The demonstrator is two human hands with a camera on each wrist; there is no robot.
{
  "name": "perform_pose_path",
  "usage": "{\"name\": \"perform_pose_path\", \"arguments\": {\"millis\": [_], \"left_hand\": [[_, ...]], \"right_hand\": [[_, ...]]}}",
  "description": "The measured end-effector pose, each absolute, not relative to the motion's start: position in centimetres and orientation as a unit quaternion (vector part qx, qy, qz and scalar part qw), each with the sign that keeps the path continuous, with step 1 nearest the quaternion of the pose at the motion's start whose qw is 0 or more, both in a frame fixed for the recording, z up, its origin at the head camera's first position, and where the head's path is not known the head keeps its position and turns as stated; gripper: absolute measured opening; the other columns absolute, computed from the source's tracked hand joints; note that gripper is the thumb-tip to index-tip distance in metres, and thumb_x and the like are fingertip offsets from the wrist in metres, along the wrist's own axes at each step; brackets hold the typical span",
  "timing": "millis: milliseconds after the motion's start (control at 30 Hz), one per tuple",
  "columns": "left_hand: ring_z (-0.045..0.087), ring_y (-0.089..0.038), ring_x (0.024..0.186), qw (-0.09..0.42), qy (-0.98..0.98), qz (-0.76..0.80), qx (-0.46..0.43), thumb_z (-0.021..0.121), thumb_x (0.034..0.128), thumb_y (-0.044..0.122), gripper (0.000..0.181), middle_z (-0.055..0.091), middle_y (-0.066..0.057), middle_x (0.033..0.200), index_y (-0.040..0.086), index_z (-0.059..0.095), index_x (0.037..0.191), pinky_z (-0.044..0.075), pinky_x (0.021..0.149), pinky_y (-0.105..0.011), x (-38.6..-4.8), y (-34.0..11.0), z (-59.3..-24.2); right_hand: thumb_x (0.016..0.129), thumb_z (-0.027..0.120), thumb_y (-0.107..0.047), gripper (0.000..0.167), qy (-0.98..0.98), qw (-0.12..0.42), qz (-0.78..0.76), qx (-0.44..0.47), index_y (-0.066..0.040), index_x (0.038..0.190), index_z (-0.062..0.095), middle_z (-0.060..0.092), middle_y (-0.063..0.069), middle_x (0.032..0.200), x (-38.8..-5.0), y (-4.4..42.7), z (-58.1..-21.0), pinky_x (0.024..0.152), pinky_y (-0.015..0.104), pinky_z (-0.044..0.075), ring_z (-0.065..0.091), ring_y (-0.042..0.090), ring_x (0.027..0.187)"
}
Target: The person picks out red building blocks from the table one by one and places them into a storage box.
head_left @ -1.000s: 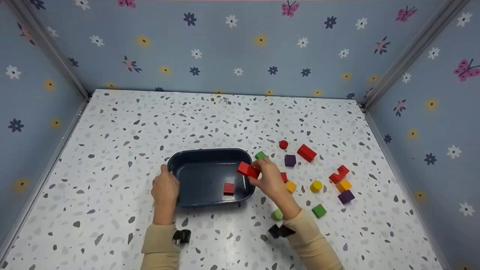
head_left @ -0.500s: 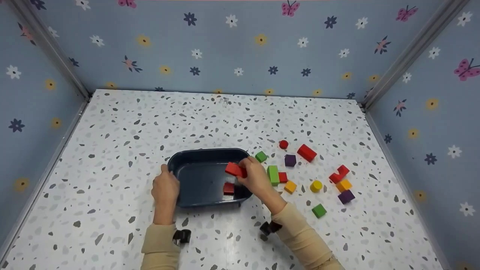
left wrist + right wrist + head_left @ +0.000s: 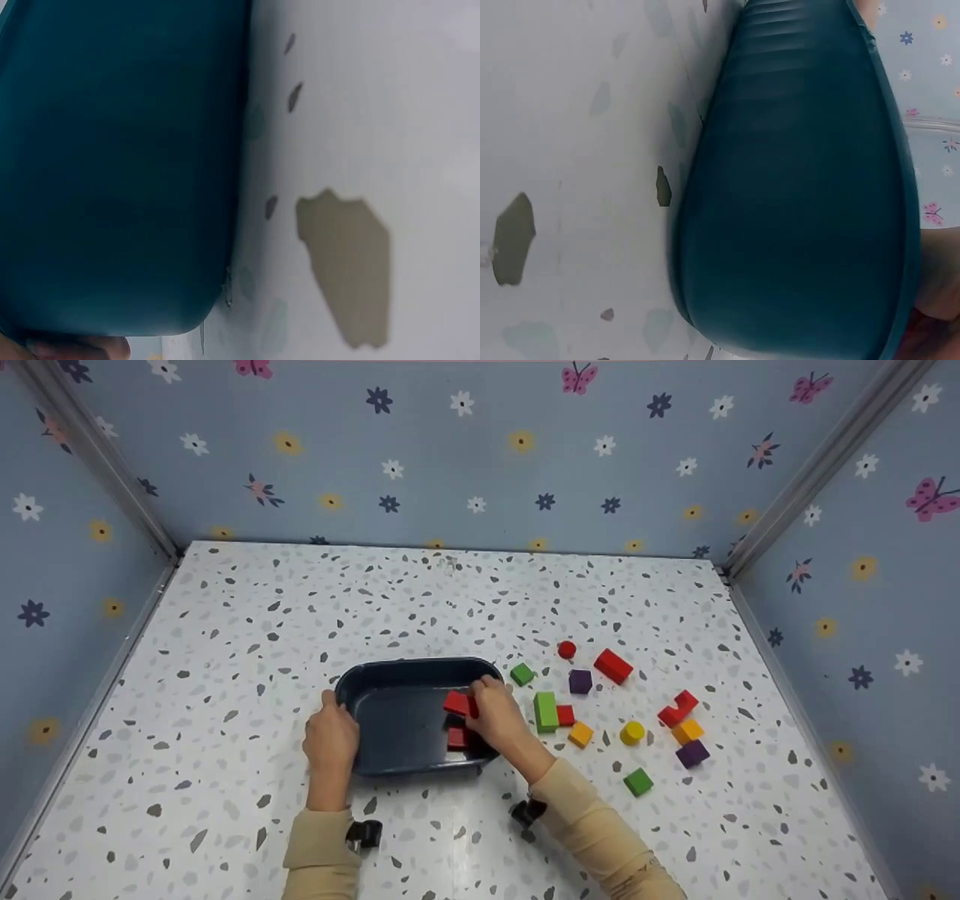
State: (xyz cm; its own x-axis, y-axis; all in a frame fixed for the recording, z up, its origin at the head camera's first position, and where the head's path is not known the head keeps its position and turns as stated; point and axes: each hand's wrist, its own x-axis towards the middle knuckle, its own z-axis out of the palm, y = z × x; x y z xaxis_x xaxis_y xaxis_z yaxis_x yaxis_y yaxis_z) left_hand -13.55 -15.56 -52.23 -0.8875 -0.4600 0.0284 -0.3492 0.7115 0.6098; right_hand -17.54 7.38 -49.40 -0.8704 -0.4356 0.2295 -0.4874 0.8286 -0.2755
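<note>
Left forearm (image 3: 322, 851), tan sleeve ending short of the wrist, points almost straight at the far edge of the surface (image 3: 225, 682). Left grip (image 3: 331, 733): back of hand up, fingers curled in; fingertips (image 3: 75, 350) show at the left wrist view's lower left. Right forearm (image 3: 604, 840), likewise sleeved, slants toward the far left corner. Right grip (image 3: 497, 711): thumb and fingers pinched, set slightly nearer the far edge than left; grips apart.

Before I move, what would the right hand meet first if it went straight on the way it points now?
The right hand, red block in its grip, would probably meet the far wall of the dark tray first; its height is hard to judge, so it might clear the rim.
</note>
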Motion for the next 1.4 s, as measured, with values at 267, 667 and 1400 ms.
{"name": "perform_pose_path", "arguments": {"millis": [267, 667, 1400], "left_hand": [[0.056, -0.047, 0.076, 0.09, -0.918, -0.315, 0.223, 0.043, 0.0906, 0.01, 0.018, 0.056, -0.034, 0.084, 0.001, 0.043, 0.106, 0.041, 0.056, -0.056, -13.5, -15.5, -52.2], [0.056, -0.047, 0.075, 0.093, -0.919, -0.314, 0.218, 0.044, 0.0902, 0.01, 0.017, 0.056, -0.035, 0.083, 0.0, 0.043, 0.104, 0.041, 0.054, -0.056, -13.5, -15.6, -52.3], [0.057, -0.046, 0.077, 0.085, -0.918, -0.319, 0.219, 0.043, 0.0912, 0.011, 0.018, 0.057, -0.034, 0.086, 0.0, 0.044, 0.106, 0.041, 0.056, -0.055, -13.7, -15.8, -52.3]], "right_hand": [[0.063, 0.073, -0.009, 0.027, -0.96, 0.066, 0.141, 0.234, -0.002, 0.081, 0.054, 0.05, 0.007, 0.078, -17.8, 7.0, -49.8, 0.066, 0.033, 0.044, 0.051, 0.022, 0.073], [0.062, 0.077, -0.012, 0.037, -0.968, 0.052, 0.087, 0.229, 0.003, 0.09, 0.057, 0.054, 0.011, 0.085, -17.9, 6.5, -50.6, 0.073, 0.033, 0.045, 0.054, 0.026, 0.079], [0.066, 0.07, -0.006, 0.022, -0.974, 0.08, 0.01, 0.211, -0.001, 0.084, 0.061, 0.058, 0.011, 0.079, -17.4, 5.7, -51.0, 0.061, 0.033, 0.048, 0.057, 0.024, 0.071]]}}
